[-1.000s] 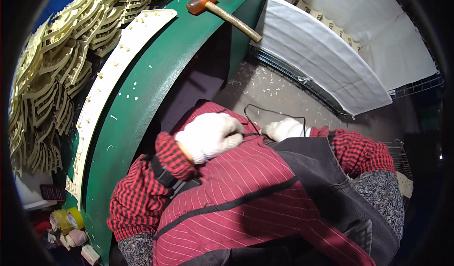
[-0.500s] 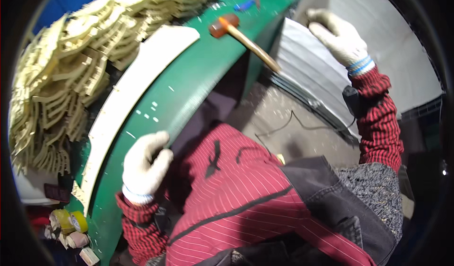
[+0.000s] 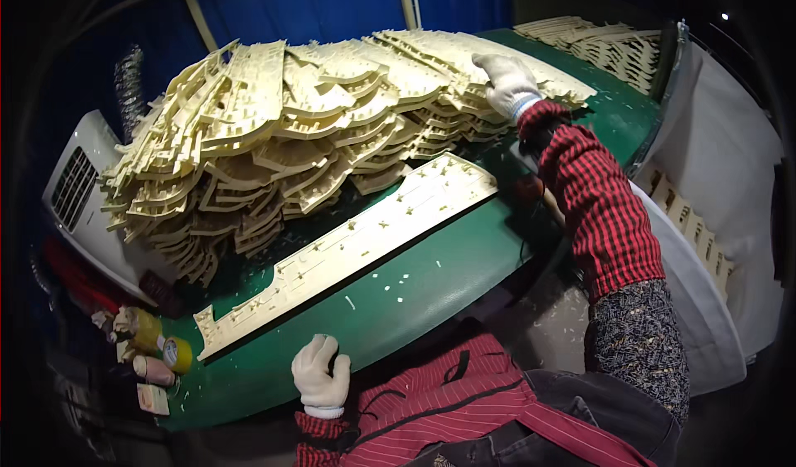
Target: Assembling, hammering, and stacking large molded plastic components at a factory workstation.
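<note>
My right hand (image 3: 507,81), in a white knit glove, reaches over the right part of a tall pile of cream plastic panels (image 3: 323,119). Its fingers stretch out over the top panel; whether they touch it is hard to tell. My left hand (image 3: 320,372), gloved too, hovers by the near edge of the green table (image 3: 464,272), thumb and fingers apart with nothing between them. Between that hand and the pile a single long cream panel (image 3: 348,247) lies with its ribbed, clipped side up. A mallet (image 3: 528,187) is mostly hidden behind my right forearm.
Yellow tape rolls (image 3: 177,354) and a small white box (image 3: 152,398) sit at the table's left end. A white louvred casing (image 3: 91,193) stands behind them. More cream parts (image 3: 601,48) lie at the far right. A white-covered surface (image 3: 688,293) is beside my right arm.
My view has swung up to show the whole pile. My right hand has moved from the white cover at right to the pile. The single panel now shows its ribbed side; before, it looked smooth.
</note>
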Available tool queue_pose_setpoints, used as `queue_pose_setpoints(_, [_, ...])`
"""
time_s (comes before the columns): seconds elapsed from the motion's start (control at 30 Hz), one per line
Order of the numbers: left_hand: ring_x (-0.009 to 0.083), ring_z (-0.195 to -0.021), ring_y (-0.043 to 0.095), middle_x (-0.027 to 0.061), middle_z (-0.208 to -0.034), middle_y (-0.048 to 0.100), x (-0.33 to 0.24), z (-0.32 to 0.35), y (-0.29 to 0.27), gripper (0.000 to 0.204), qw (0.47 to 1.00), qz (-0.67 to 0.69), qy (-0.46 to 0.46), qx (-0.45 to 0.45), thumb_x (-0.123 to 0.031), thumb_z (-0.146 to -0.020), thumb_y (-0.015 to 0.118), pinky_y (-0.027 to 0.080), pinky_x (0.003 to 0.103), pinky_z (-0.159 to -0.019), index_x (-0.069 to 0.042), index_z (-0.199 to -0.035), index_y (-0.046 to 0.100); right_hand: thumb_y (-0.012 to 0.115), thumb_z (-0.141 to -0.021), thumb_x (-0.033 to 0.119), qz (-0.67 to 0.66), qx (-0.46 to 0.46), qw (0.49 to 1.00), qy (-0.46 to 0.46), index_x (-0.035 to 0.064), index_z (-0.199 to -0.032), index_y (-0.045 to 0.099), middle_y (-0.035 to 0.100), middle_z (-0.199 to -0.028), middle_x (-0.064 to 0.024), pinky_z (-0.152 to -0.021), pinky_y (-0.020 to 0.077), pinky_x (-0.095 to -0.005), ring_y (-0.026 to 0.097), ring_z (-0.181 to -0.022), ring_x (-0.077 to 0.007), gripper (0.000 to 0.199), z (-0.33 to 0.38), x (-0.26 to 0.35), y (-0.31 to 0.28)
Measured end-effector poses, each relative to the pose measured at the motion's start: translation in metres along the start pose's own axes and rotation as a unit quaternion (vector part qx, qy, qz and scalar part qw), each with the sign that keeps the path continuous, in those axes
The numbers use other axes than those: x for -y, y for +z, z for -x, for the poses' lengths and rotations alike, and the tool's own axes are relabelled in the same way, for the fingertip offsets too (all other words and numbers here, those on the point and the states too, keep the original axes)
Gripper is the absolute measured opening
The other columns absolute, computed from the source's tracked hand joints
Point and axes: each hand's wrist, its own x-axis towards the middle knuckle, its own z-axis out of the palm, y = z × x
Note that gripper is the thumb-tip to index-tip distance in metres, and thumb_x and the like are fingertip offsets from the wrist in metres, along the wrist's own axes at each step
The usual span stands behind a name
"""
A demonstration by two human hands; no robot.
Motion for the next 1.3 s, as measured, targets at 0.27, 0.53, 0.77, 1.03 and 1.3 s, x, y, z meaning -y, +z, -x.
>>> queue_pose_setpoints(0.27, [0.0382,-0.09,0.064,0.0157,-0.096,0.068,0.01,-0.011,0.003,0.021,1.0,-0.023,-0.007,-0.003,-0.009,-0.075,0.068,0.05,0.045,-0.083,-0.001,-0.094,0.068,0.063,-0.093,0.017,0.068,0.251,0.965,0.03,0.0136,-0.141,0.061,0.067,-0.136,-0.0154,-0.106,0.0506,-0.0424,0.064,-0.126,-0.0332,0.048,-0.049,0.03,0.004])
queue_pose_setpoints(0.53, [0.0355,-0.09,0.066,0.0143,-0.098,0.07,0.011,-0.021,0.008,0.022,1.0,-0.025,0.018,-0.006,-0.008,-0.074,0.069,0.052,0.045,-0.08,-0.004,-0.096,0.07,0.067,-0.093,0.014,-0.437,-0.152,0.859,0.218,0.0018,-0.125,0.067,0.076,-0.115,-0.013,-0.086,0.0578,-0.0326,0.074,-0.101,-0.024,0.034,-0.027,-0.034,-0.009])
queue_pose_setpoints(0.77, [0.0232,-0.115,0.067,0.0154,-0.124,0.07,-0.004,-0.047,0.03,0.043,0.957,0.261,-0.114,0.049,-0.01,-0.085,0.077,0.051,0.037,-0.105,0.001,-0.126,0.067,0.081,-0.087,0.014,-0.735,-0.367,0.564,0.084,0.0074,-0.113,0.057,0.067,-0.089,-0.0041,-0.062,0.05,-0.0246,0.061,-0.072,-0.0109,0.036,0.124,0.086,-0.034])
queue_pose_setpoints(1.03, [0.0218,-0.118,0.066,0.0162,-0.132,0.065,-0.07,-0.091,0.084,0.069,0.685,0.693,-0.112,0.195,-0.017,-0.091,0.08,0.056,0.035,-0.098,0.004,-0.147,0.045,0.075,-0.093,0.016,-0.714,-0.108,0.673,-0.158,0.0049,-0.127,0.055,0.064,-0.117,-0.0111,-0.095,0.0521,-0.0396,0.062,-0.109,-0.0184,0.041,0.256,0.198,-0.05])
queue_pose_setpoints(1.3, [0.019,-0.107,0.07,0.0096,-0.126,0.068,0.002,-0.012,0.024,0.045,0.867,0.401,-0.106,0.277,-0.008,-0.099,0.065,0.058,0.031,-0.086,0.001,-0.141,0.052,0.047,-0.109,0.048,-0.967,0.054,0.172,0.179,0.0062,-0.149,0.05,0.059,-0.145,-0.0203,-0.116,0.0427,-0.0557,0.053,-0.136,-0.0404,0.058,0.159,0.133,0.007])
